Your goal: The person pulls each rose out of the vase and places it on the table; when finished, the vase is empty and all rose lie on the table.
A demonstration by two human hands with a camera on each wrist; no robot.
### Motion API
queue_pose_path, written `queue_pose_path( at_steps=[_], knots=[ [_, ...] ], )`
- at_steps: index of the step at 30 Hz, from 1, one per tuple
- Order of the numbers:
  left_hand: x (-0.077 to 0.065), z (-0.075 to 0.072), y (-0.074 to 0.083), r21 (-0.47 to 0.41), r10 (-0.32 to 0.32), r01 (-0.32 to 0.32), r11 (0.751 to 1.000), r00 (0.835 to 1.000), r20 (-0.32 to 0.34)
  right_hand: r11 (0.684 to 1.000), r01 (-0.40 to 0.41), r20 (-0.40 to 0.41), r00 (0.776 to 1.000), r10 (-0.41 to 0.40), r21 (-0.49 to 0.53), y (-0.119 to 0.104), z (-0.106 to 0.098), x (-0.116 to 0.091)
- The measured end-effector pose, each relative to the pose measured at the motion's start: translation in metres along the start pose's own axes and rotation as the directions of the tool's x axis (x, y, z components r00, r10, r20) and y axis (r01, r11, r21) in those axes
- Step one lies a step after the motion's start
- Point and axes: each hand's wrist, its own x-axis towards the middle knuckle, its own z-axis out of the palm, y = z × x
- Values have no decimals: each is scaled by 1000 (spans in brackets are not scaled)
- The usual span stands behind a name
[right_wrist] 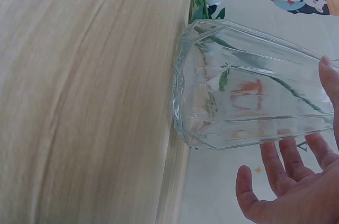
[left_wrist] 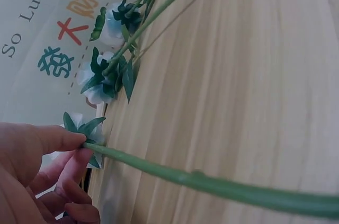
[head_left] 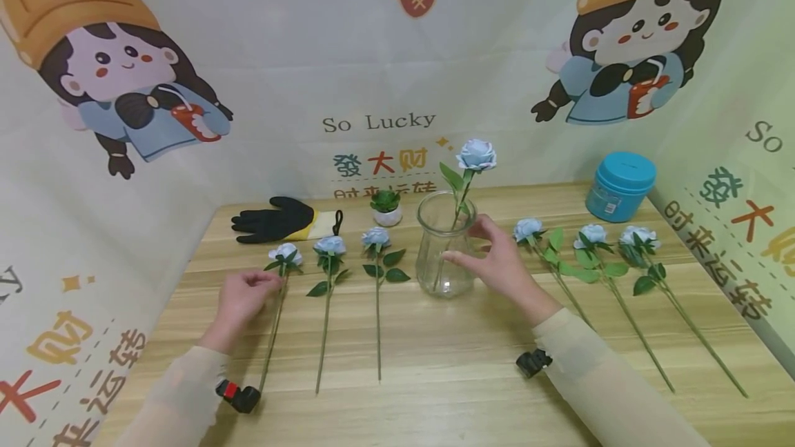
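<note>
My left hand (head_left: 245, 299) pinches the green stem (left_wrist: 143, 168) of the leftmost artificial blue rose (head_left: 286, 254) between thumb and fingers, just under the bloom. That stem slants toward the table's front. A clear glass vase (head_left: 428, 264) stands upright at the middle, with one blue rose (head_left: 477, 155) in it, its bloom well above the rim. My right hand (head_left: 506, 267) holds the vase from its right side, thumb across the front; in the right wrist view its fingers (right_wrist: 288, 163) lie along the glass.
Two more blue roses (head_left: 329, 247) (head_left: 376, 236) lie between left hand and vase, three others (head_left: 528, 229) (head_left: 591, 234) (head_left: 638, 236) to the right. Behind are a black-and-yellow glove (head_left: 276, 221), a small potted succulent (head_left: 386, 212) and a blue lidded tub (head_left: 621, 185). A printed curtain (head_left: 279, 88) surrounds the wooden table (head_left: 435, 378).
</note>
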Motion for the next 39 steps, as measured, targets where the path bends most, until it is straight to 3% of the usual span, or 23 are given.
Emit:
queue_pose_path(
  at_steps=[12,19,26,33,39],
  knots=[
    [1,-1,-3,111,66,-64,992,998,-14,1000,-1,0,1000,1,2,1,0,1],
    [-1,-2,0,106,65,-65,992,998,-1,1000,-7,0,1000,7,-1,1,0,0],
    [-2,-8,2,94,71,-68,993,997,-29,1000,-7,0,1000,7,-3,0,0,0],
    [-1,-7,22,95,113,-104,990,989,-96,1000,-1,-8,1000,1,-4,0,2,0],
    [-5,10,60,63,215,-208,976,965,-151,1000,6,-10,1000,-6,4,1,1,0]
  ],
)
